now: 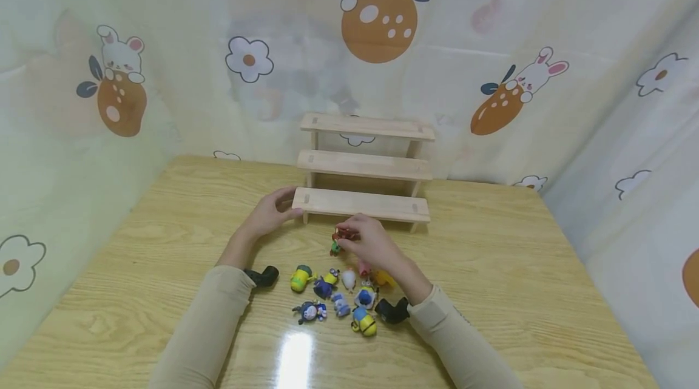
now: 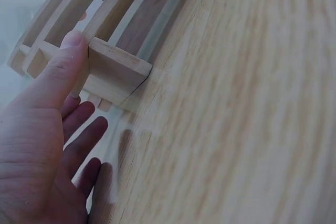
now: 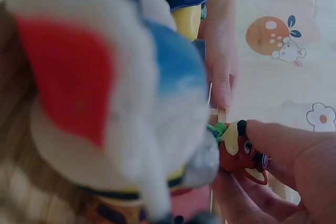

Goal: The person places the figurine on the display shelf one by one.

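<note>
In the head view, my left hand (image 1: 271, 212) is at the left end of the lowest step of a three-tier wooden stand (image 1: 360, 204). Its thumb rests against the step's corner in the left wrist view, and the other fingers are spread loosely beside the end. My right hand (image 1: 373, 242) pinches a small toy figure (image 1: 335, 247) with a reddish-brown head and green body, just in front of the stand. The right wrist view shows the figure's head (image 3: 241, 150) between thumb and fingers. A blurred white, red and blue toy (image 3: 105, 93) fills much of that view.
Several toy figures lie in front of the stand, among them a yellow-and-green one (image 1: 300, 278), a blue-and-yellow one (image 1: 363, 321) and a dark one (image 1: 309, 312). Black bands (image 1: 264, 277) circle both wrists. A printed curtain (image 1: 191, 73) hangs behind the wooden table (image 1: 136, 304).
</note>
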Demonstrator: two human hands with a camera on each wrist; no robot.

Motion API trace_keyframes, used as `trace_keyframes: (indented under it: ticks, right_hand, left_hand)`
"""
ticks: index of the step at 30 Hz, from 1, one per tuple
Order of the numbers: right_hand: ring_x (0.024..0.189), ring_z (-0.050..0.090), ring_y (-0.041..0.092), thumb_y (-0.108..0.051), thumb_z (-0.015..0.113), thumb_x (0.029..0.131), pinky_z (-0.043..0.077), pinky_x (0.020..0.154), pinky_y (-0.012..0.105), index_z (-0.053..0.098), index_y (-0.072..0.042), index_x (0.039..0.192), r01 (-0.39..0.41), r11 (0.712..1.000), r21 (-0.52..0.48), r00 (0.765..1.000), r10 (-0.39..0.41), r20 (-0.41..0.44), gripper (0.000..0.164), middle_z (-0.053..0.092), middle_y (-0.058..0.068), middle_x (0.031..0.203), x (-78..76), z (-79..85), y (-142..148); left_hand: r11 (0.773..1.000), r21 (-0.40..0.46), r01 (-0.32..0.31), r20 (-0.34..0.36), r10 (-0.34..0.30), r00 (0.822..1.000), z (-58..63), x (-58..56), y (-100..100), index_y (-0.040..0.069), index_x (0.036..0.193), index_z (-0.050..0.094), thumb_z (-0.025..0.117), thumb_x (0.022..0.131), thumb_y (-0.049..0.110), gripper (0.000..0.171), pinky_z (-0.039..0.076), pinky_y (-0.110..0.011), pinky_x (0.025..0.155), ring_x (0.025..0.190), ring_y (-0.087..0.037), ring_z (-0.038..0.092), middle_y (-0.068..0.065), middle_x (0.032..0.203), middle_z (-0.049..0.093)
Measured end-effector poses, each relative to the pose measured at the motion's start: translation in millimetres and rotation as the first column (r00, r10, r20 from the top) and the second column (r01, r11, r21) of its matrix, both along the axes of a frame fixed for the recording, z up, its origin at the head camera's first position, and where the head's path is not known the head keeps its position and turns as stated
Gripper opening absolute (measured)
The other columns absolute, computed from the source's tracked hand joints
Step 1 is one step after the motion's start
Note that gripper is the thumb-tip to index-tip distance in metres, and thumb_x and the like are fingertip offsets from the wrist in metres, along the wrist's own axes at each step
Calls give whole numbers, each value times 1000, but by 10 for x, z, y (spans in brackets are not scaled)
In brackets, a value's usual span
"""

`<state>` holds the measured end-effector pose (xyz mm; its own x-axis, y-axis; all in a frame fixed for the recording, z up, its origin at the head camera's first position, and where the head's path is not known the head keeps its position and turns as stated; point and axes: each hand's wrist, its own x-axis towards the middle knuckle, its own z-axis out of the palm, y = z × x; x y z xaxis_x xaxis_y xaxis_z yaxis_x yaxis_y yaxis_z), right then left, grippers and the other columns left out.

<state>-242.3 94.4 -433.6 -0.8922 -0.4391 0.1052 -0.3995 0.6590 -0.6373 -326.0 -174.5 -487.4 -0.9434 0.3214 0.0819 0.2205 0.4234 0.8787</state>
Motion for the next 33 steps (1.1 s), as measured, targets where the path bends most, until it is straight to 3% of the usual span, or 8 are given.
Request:
trace_keyframes:
  ticks: [12,20,28,33]
  right_hand:
    - [81,65,11,-17,73,84,55,71,23,72,-9,107,95,995,-26,995,-94,22,25,70,2,95,19,68,-35]
    - [81,65,10,-21,75,82,54,70,20,74,-11,104,68,998,6,998,-68,-19,24,68,1,94,-51,127,-71]
    - [85,68,13,-27,72,85,56,73,26,73,-14,106,64,996,53,995,-60,-81,25,71,0,97,-242,441,-113]
    - [86,69,14,-27,70,87,56,75,28,72,-12,107,69,997,23,994,-66,-88,26,72,1,98,-406,692,-149]
  left_hand:
    - [1000,-3,1,-7,-1,1000,-9,0,-10,11,146,37,70,80,51,84,30,-48,113,134,-30,42,-11,144,46]
    - [1000,-12,-16,-17,15,1000,-7,18,-2,13,145,38,69,80,52,82,29,-46,114,134,-29,43,-9,144,47]
    - [1000,-11,-18,-21,18,1000,13,30,2,11,146,37,70,82,48,80,29,-45,114,135,-28,42,-10,145,46]
    - [1000,-10,-15,-23,15,1000,22,33,-1,9,146,37,70,82,46,81,29,-44,114,135,-29,42,-11,145,45]
